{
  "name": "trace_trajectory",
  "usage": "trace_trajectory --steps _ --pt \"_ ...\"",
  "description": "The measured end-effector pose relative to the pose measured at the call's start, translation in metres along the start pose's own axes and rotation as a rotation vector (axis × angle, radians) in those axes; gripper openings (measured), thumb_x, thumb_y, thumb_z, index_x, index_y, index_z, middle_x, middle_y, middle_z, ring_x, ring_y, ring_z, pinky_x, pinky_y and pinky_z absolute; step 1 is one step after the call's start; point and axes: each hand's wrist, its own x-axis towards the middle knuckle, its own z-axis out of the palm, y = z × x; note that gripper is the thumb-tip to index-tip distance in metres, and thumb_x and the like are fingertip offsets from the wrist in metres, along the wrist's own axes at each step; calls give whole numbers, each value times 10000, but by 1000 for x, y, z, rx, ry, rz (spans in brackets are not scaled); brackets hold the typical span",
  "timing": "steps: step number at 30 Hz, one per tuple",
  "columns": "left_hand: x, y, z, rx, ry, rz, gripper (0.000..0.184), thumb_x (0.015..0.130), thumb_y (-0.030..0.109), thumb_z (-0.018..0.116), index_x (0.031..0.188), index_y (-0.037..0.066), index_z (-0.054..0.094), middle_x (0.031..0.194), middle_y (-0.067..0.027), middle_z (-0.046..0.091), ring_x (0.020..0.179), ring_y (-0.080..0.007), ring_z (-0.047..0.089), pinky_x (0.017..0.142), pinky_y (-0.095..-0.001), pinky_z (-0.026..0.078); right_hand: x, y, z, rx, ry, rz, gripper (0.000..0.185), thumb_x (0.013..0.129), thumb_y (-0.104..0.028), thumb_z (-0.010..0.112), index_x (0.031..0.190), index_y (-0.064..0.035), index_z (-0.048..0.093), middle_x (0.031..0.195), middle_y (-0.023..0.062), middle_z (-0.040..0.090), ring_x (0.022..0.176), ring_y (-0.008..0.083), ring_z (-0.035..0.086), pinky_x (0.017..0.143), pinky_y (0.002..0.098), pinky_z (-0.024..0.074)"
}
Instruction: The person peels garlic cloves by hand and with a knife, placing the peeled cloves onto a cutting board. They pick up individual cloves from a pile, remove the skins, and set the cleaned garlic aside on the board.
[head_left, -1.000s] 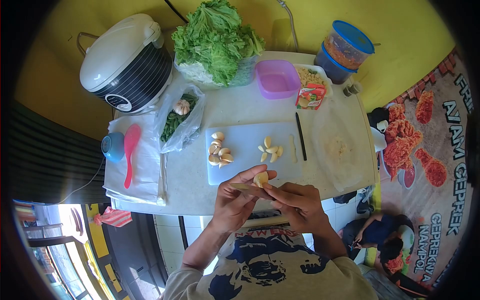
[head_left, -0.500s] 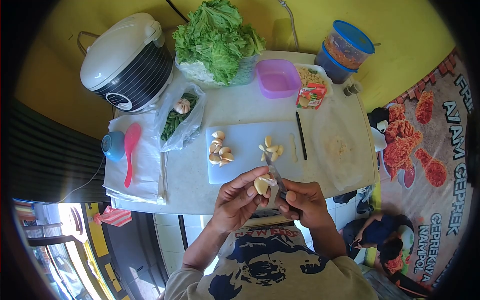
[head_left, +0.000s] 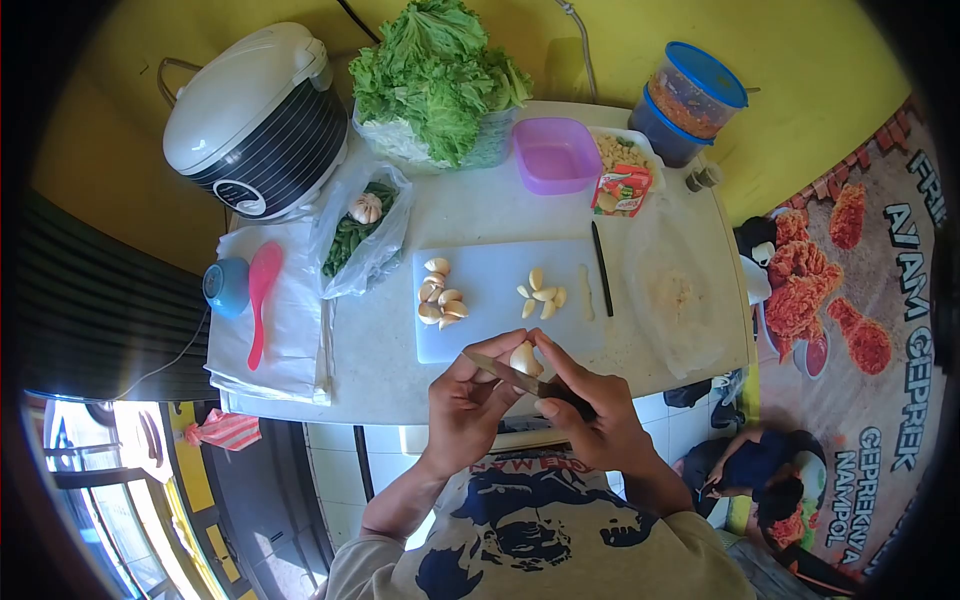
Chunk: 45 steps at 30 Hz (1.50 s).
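My left hand (head_left: 462, 408) pinches a garlic clove (head_left: 527, 356) just past the front edge of the white cutting board (head_left: 490, 300). In my right hand (head_left: 598, 418) is a small knife (head_left: 508, 374), its dark handle in the palm and its blade lying across the near side of the clove, pointing left. The right fingertips also reach the top of the clove. Unpeeled garlic cloves (head_left: 430, 294) lie piled on the board's left part. Several peeled cloves (head_left: 544, 294) sit right of its middle.
Behind the board stand a tub of lettuce (head_left: 440, 90), a purple bowl (head_left: 555, 158) and a seasoning packet (head_left: 621, 190). A rice cooker (head_left: 260, 120), a bag of green chillies (head_left: 352, 235) and a pink rice paddle (head_left: 263, 300) are on the left. A person (head_left: 750, 465) sits at lower right.
The knife has swung from pointing up and away to lying across the clove, tip to the left. My right hand has come closer to my left, its fingers now at the clove.
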Motion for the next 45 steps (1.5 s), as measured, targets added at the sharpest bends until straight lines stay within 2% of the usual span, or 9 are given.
trace_trajectory --steps 7,10,12,19,24,28,30,39,45 --pt "0 6 5 64 5 35 429 835 -155 484 1242 -33 427 1291 -167 472 1191 -207 468 977 -328 424 -1 8 4 -60 -6 -68 471 843 33 516 1306 -22 443 732 107 545 578 151 495 569 241 422" --pt "1 6 7 -23 56 46 402 817 -133 531 1204 -49 459 1231 -204 523 1167 -230 498 949 -339 434 -1 17 8 38 96 -166 436 883 -55 527 1312 -42 447 697 72 520 528 109 441 514 219 385" --pt "1 5 5 -29 37 28 379 823 -116 537 1190 -45 470 1226 -202 526 1140 -223 515 931 -334 442 -7 16 3 833 -46 365 418 923 -183 516 1318 -68 445 684 30 489 490 61 363 456 192 311" --pt "0 -5 -4 -69 22 27 319 841 -97 538 1155 -46 518 1123 -121 574 1051 -170 549 926 -308 452 -7 16 5 985 -72 423 430 932 -278 499 1322 -105 446 687 19 474 474 39 331 429 180 269" --pt "0 -5 -3 -116 24 -15 309 838 -82 558 1143 -39 529 1078 -112 597 1026 -172 563 887 -302 471 -6 21 1 1519 -110 654 497 912 -298 523 1323 -39 415 651 35 450 451 55 327 401 209 276" --pt "1 -5 0 -133 119 -44 283 848 -19 576 1126 -44 530 997 -122 622 909 -177 601 814 -313 498 -5 14 2 1028 -61 506 481 916 -224 523 1343 -45 394 667 36 472 509 66 386 449 217 329" --pt "0 -8 -4 -128 117 -42 284 839 -42 579 1120 -43 534 1027 -120 613 937 -173 597 836 -309 494 -5 8 8 249 33 140 451 925 -120 494 1356 -48 380 743 47 535 571 49 447 548 192 376" --pt "-1 -6 -2 -50 134 -6 256 823 -87 577 1076 -51 563 1047 -119 604 952 -184 597 855 -313 496 -2 9 10 179 -24 136 426 906 -33 486 1323 -3 406 1127 122 598 862 83 530 766 211 417" --pt "-1 -7 -2 43 133 87 255 826 -84 569 1076 -37 582 1027 -125 608 941 -183 597 852 -315 494 -2 18 15 479 28 228 405 902 -42 515 1300 -12 448 1010 64 614 780 58 510 692 198 416"
